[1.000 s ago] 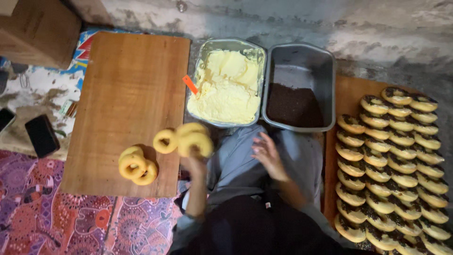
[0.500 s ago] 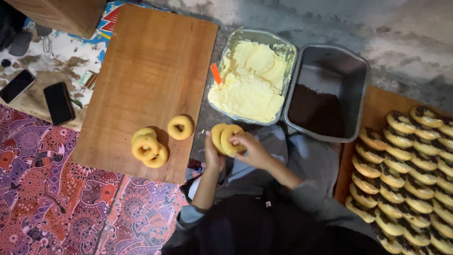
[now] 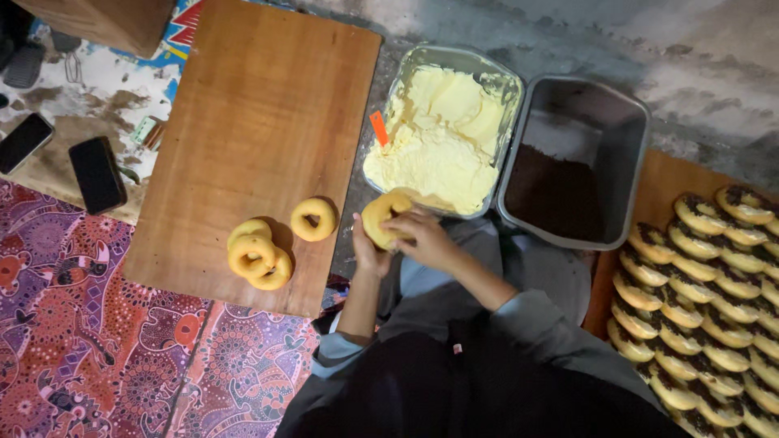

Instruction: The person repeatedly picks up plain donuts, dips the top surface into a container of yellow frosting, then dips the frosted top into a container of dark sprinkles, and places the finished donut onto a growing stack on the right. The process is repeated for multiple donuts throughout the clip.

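Concrete floor, stained and grey, runs across the top of the view, with a patterned purple mat (image 3: 73, 324) to my left. On the mat lies a wooden board (image 3: 251, 130) carrying one plain ring doughnut (image 3: 313, 218) and, just beside it, a small pile of plain doughnuts (image 3: 258, 255). Ahead of me stands a metal tray (image 3: 495, 77) filled with pale yellow cream, an orange scraper (image 3: 379, 128) stuck in its near-left part. Touching its right side is a grey tub (image 3: 625, 122) holding dark brown sprinkles in its near half only. My left hand (image 3: 367, 250) and right hand (image 3: 422, 237) are both closed around a doughnut (image 3: 383, 216) at the cream tray's near edge. Topped doughnuts (image 3: 714, 300) sit in rows at my right on another board (image 3: 665, 182). Two phones (image 3: 65, 158) lie far left.
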